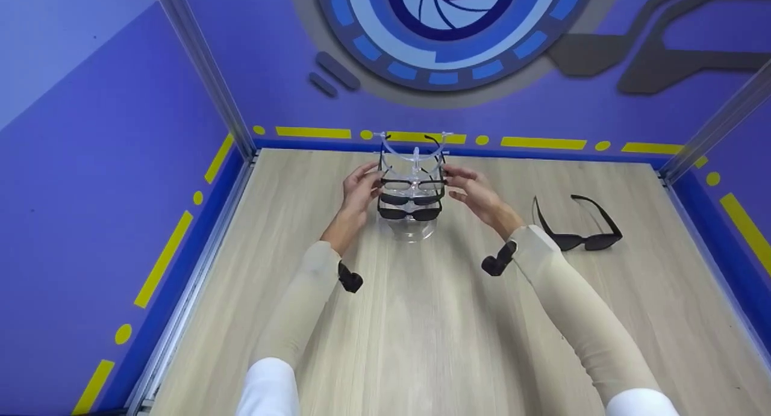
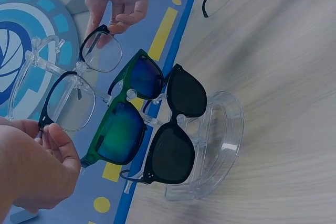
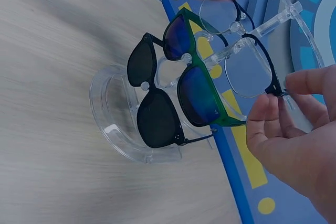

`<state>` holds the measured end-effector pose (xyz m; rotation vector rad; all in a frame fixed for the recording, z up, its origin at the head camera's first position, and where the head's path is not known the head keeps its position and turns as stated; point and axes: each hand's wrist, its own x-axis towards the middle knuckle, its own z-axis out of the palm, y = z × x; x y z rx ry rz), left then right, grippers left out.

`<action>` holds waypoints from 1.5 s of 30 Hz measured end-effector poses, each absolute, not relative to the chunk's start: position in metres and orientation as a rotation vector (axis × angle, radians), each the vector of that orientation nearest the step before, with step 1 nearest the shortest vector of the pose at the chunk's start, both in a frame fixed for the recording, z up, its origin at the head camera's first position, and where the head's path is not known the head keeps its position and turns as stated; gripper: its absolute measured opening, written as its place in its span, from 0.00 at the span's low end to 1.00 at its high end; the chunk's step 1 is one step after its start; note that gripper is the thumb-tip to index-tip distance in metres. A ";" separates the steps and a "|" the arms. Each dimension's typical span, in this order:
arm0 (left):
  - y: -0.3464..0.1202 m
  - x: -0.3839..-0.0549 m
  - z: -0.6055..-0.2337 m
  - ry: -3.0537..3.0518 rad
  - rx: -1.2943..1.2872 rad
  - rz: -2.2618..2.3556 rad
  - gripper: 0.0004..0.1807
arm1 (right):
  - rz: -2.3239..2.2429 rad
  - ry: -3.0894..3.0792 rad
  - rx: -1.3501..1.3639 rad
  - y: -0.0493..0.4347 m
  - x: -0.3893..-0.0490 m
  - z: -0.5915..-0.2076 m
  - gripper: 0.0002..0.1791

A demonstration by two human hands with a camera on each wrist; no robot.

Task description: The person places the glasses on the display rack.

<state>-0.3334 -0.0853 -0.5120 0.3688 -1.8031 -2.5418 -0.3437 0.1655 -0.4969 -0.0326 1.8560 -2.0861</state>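
Note:
Both my hands are at a clear display stand (image 1: 411, 229) that carries eyewear in tiers. My left hand (image 1: 360, 191) pinches one end of a pair of clear-lensed eyeglasses (image 2: 71, 100) with black upper rims. At the opposite end, my right hand (image 3: 296, 124) pinches the same frame between thumb and fingers. The eyeglasses sit at the stand above the green-framed sunglasses (image 3: 198, 90) with blue-green lenses. Lowest on the stand are black sunglasses (image 2: 170, 150) with dark lenses. In the head view, the fingers partly hide the temples of the held pair.
Another pair of black sunglasses (image 1: 584, 241) lies on the wooden table (image 1: 409, 332) right of the stand, temples unfolded. Blue-purple panels (image 1: 253, 61) with metal corner posts enclose the back and sides. The stand's bare top arms (image 1: 415, 154) rise close to the back panel.

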 end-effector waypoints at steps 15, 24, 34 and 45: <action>-0.085 -0.331 -0.514 -1.780 0.413 -2.539 0.19 | -2.098 1.840 -0.037 0.168 -0.342 -0.496 0.28; -0.089 -0.327 -0.515 -1.772 0.423 -2.530 0.18 | -2.075 1.878 -0.041 0.178 -0.338 -0.497 0.28; -0.105 -0.310 -0.526 -1.874 0.435 -2.523 0.15 | -1.894 1.998 -0.115 0.223 -0.316 -0.505 0.26; -0.109 -0.287 -0.548 -2.096 0.431 -2.586 0.13 | -1.751 2.051 -0.251 0.273 -0.292 -0.514 0.21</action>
